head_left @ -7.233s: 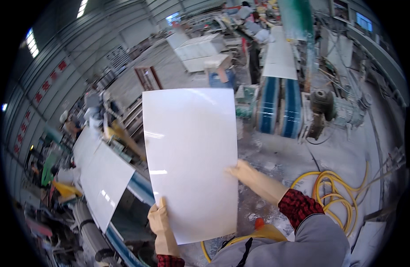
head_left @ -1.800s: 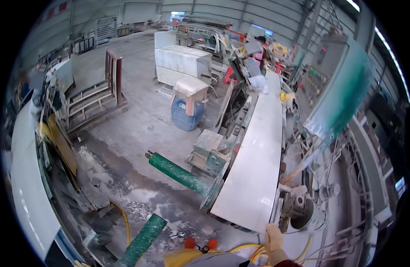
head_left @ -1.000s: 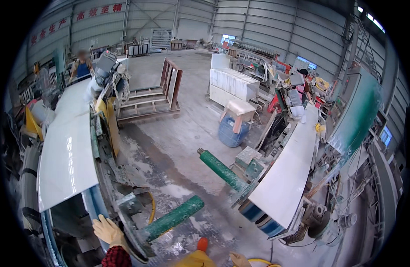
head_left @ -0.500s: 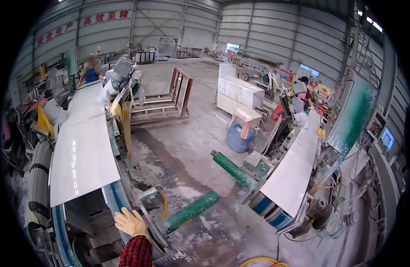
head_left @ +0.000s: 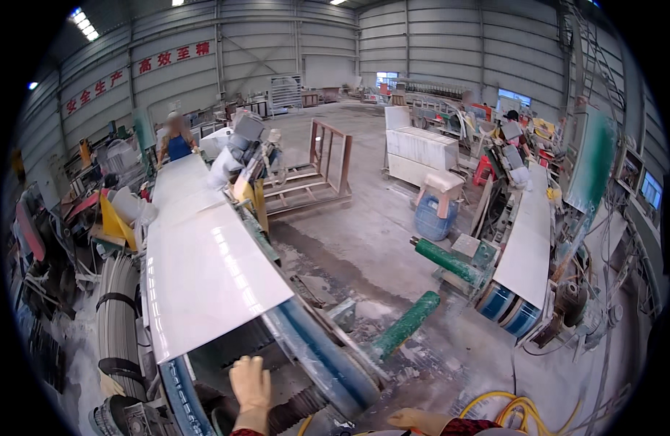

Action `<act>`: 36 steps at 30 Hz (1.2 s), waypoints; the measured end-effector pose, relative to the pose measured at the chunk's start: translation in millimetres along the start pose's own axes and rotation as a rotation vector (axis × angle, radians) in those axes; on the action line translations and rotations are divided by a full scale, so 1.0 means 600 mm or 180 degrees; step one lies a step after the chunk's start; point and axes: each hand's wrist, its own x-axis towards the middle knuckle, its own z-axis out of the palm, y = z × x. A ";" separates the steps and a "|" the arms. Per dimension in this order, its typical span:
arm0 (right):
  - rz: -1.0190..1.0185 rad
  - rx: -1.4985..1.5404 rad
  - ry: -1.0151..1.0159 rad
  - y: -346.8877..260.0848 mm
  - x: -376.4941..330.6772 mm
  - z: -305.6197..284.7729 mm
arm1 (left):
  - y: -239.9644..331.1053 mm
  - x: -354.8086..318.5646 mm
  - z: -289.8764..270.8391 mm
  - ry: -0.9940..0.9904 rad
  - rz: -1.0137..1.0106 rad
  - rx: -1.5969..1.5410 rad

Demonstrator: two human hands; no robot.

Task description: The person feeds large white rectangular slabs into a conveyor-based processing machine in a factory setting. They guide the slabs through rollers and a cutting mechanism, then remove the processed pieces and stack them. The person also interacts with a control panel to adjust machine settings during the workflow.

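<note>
My left hand [head_left: 250, 385], in a cream glove, hangs over the dark gap at the near end of the left belt machine. Its fingers are curled, knuckles up; whatever they may hold is hidden. Just beyond it ends a glossy white slab [head_left: 208, 272] lying along the machine. The blue belt rail [head_left: 317, 352] runs to the right of this hand. My right hand [head_left: 418, 420] shows at the lower edge, below a plaid sleeve, its fingers mostly out of sight. A green roller [head_left: 406, 325] sticks out from the machine, beyond the right hand.
A second machine with a white slab [head_left: 525, 247] stands on the right, its green roller [head_left: 449, 260] pointing inward. A yellow hose [head_left: 520, 407] coils on the floor. Farther off are a blue barrel [head_left: 435, 218], a rusty frame [head_left: 331, 156] and a person [head_left: 178, 138].
The view has shifted leftward and the machines appear farther right. Earlier one gloved hand lay spread on the blue rail; now both hands show, the left one curled over the gap.
</note>
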 end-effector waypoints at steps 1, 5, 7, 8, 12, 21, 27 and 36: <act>-0.0181 -0.0067 -0.0122 -0.057 0.024 0.008 | -0.069 -0.012 -0.018 0.0020 -0.0201 0.0140; -0.0925 0.0143 -0.0395 -0.305 0.084 -0.028 | -0.310 -0.091 -0.029 0.0729 -0.0603 0.0287; -0.1208 0.0499 -0.0235 -0.433 0.084 -0.046 | -0.408 -0.148 -0.003 0.0524 -0.1056 0.0259; -0.1404 0.0251 -0.0043 -0.469 0.094 -0.063 | -0.426 -0.179 0.019 0.0567 -0.1055 0.0301; -0.2212 -0.0768 0.1437 -0.599 0.086 -0.134 | -0.398 -0.164 0.019 0.0411 -0.1195 0.0328; -0.3072 -0.2173 0.2874 -0.630 0.150 -0.195 | -0.426 -0.176 0.002 0.0269 -0.1098 0.0165; -0.2960 -0.1940 0.2580 -0.626 0.138 -0.207 | -0.421 -0.186 0.022 0.0713 -0.0759 0.0203; -0.3357 -0.1687 0.2814 -0.615 0.141 -0.206 | -0.385 -0.178 -0.020 0.0507 -0.0933 0.0213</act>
